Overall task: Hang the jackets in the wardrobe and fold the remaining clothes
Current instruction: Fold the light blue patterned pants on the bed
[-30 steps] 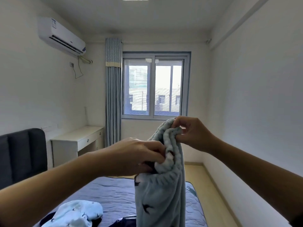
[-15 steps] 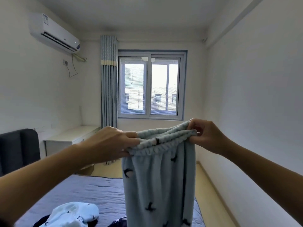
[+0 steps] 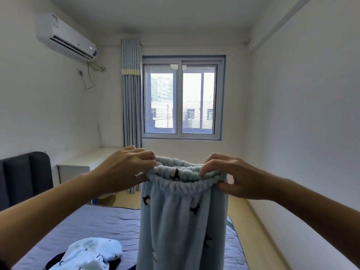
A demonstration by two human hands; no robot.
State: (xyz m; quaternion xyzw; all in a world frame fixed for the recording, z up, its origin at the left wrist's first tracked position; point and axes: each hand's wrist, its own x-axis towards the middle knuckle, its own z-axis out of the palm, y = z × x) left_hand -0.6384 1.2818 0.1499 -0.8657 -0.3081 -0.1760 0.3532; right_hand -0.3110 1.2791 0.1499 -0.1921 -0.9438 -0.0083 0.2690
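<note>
Fleece trousers [image 3: 183, 221] cut off below (hems unseen), dark garment [image 3: 55, 260] mostly hidden under pale top [image 3: 93, 250]

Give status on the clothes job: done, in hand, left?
Done: nothing visibly folded or hung. In hand: left hand and right hand pinch the waistband of the light blue fleece trousers, held up unfolded. Left: folding these, plus the crumpled pale top and dark clothes on the bed.

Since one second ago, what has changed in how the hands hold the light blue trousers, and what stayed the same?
The left hand and right hand moved apart and came level, spreading the bunched waistband of the trousers out wide. Neither let go: both still pinch the waistband ends. The pale garment stayed on the bed.
</note>
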